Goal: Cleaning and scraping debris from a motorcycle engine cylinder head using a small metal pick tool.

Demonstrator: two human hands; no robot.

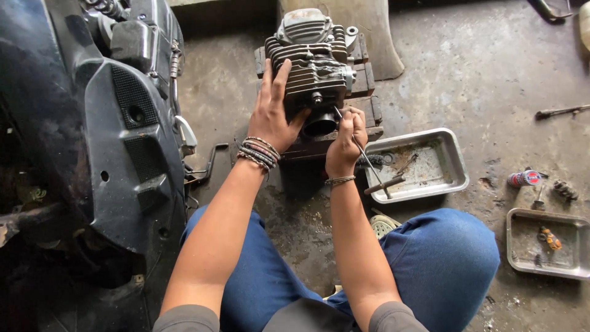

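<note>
A dark finned engine cylinder block (313, 67) rests on a wooden block (367, 74) on the concrete floor. My left hand (273, 110) lies flat against the engine's left side, fingers spread, beaded bracelets on the wrist. My right hand (345, 141) is closed around a thin metal rod tool (362, 154), its tip set against the engine's lower front beside a round black port (319, 126). The rod's long end slants down toward the tray.
A steel tray (448, 175) with tools lies right of my hands. A second tray (574, 267) with small parts sits far right, near a small can (523, 179). A black scooter body (92, 141) fills the left. My knees in blue jeans frame the bottom.
</note>
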